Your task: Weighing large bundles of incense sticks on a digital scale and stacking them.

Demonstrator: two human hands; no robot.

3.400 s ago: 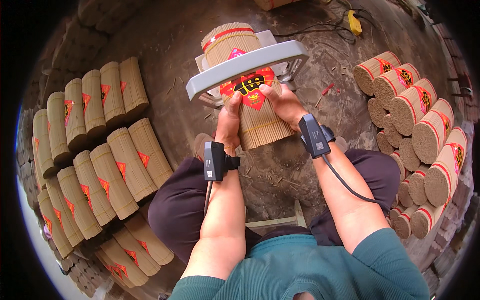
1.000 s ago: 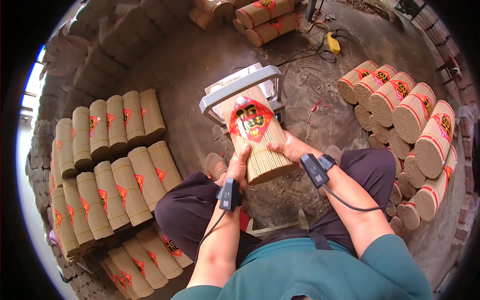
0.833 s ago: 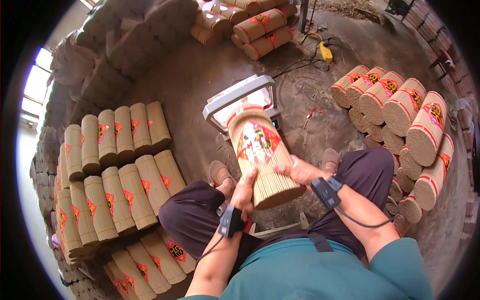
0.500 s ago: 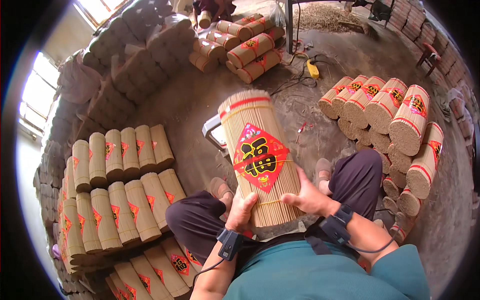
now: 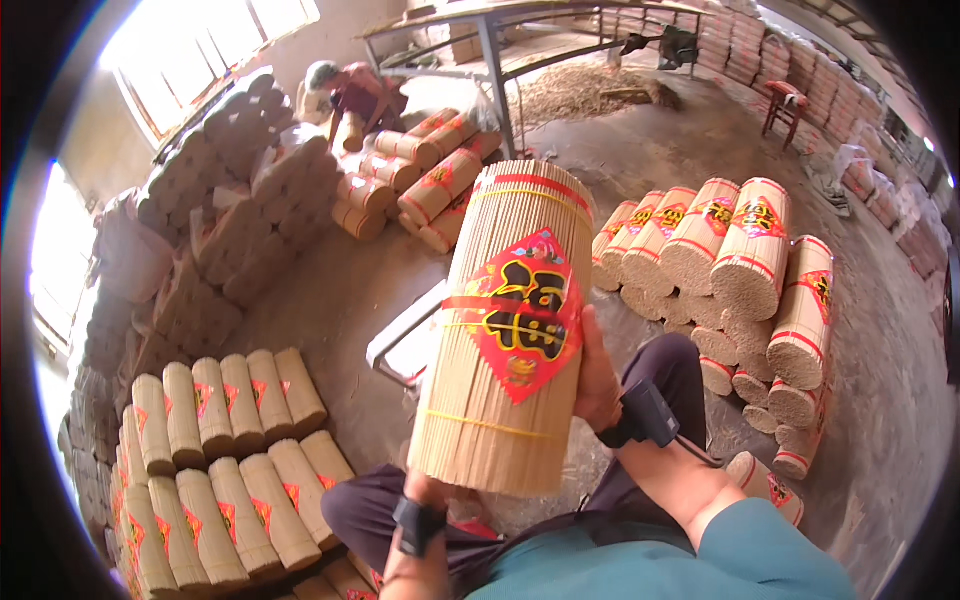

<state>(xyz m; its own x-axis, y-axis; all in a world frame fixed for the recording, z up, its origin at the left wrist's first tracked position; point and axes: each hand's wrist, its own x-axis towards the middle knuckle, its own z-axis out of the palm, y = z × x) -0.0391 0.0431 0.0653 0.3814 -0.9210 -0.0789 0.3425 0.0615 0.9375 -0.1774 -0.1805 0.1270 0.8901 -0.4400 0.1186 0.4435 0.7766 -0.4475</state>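
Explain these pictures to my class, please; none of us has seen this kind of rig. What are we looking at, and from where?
There is no robot here: a person works with two bare hands and wears a small dark device on each wrist. A wide fisheye camera on the head looks down, so straight edges bend near the rim and the picture's left is the person's left.

The person holds a large bundle of thin sticks with a red diamond label. The right hand is at its right side; the left hand is at its lower end, mostly hidden.

Similar bundles stand in rows to the left and lie stacked to the right. Behind the held bundle, a pale grey frame partly shows. Farther back, another person bends over more bundles.
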